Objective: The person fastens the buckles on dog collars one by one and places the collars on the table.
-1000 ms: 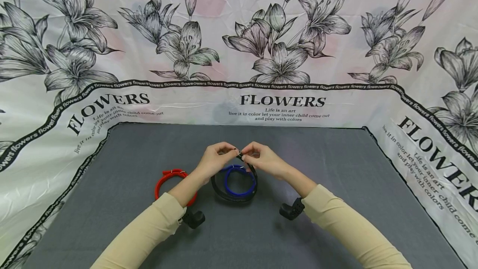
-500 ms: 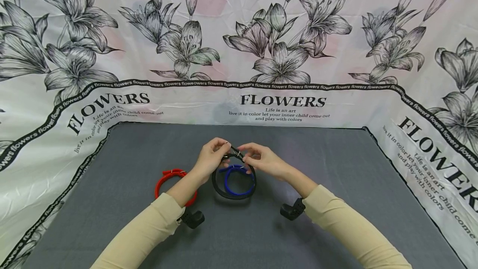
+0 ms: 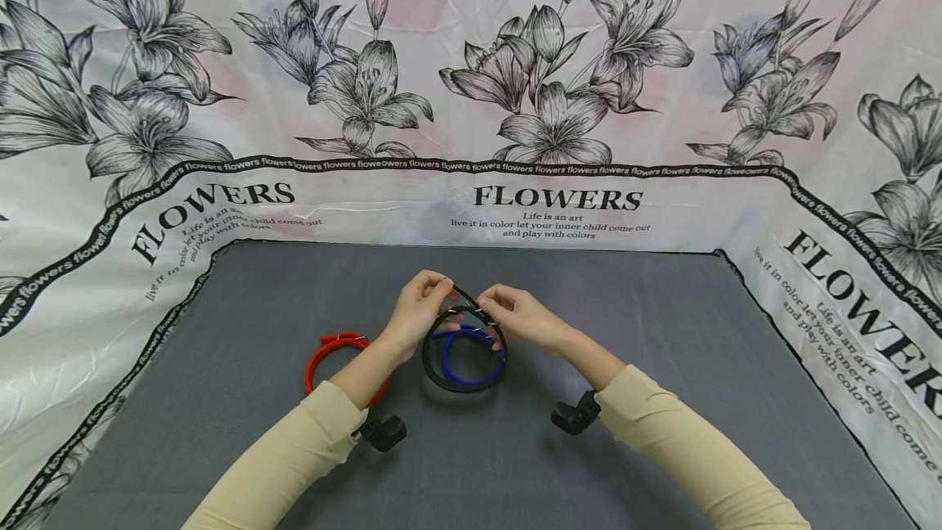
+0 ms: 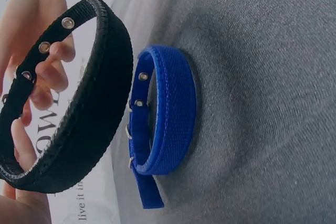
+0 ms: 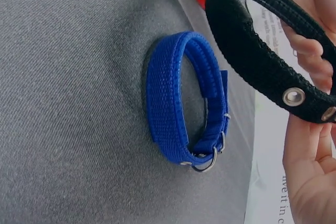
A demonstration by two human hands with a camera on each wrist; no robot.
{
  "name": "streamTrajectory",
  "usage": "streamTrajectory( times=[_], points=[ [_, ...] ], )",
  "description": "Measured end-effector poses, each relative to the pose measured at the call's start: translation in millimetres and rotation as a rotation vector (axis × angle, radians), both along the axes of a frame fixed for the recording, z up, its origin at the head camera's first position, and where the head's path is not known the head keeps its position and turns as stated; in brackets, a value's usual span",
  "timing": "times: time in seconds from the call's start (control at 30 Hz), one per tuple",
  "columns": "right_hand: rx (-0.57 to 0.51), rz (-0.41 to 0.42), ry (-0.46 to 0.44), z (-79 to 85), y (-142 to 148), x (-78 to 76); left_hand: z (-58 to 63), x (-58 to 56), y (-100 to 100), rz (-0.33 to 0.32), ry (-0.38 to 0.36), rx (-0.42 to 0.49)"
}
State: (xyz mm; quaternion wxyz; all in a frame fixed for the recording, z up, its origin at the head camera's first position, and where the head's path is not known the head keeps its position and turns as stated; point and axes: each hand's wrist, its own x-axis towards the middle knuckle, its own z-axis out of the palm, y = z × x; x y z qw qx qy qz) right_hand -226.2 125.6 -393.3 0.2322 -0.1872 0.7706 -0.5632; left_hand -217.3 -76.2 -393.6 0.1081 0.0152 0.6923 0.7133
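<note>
A black collar [image 3: 428, 365] with metal eyelets is held as a loop between both hands, raised above the table. My left hand [image 3: 414, 309] pinches the strap's free end at the upper left. At the collar's upper right, my right hand [image 3: 524, 317] pinches the band near its metal fittings. The right fingers [image 4: 55, 72] lie behind the row of eyelets in the left wrist view. Below the black loop, a blue collar [image 4: 177, 111] stands on its edge on the table, buckled, its short strap end sticking out. A silver D-ring [image 5: 207, 162] shows on it.
A red collar [image 3: 312, 368] lies to the left, partly hidden behind the left forearm. The grey tabletop [image 3: 625, 293] ends at a flower-printed cloth [image 3: 405, 207] at the back and sides. Black wrist cameras [image 3: 576, 413] hang under both wrists.
My left hand has moved slightly left and away from the right, drawing out the black collar's strap end. My right hand has shifted slightly along the band. The blue and red collars stay put.
</note>
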Motion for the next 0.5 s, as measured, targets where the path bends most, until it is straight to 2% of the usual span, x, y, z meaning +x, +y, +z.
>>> streamTrajectory(
  times=[0.13, 0.5],
  points=[
    [0.01, 0.004, -0.014, 1.4, -1.7, 1.2, 0.3, 0.2, 3.4, -0.016, 0.004, -0.016],
    [-0.01, -0.041, -0.003, 2.7, -7.2, 1.1, -2.0, 2.1, 9.4, 0.031, 0.032, -0.043]
  ],
)
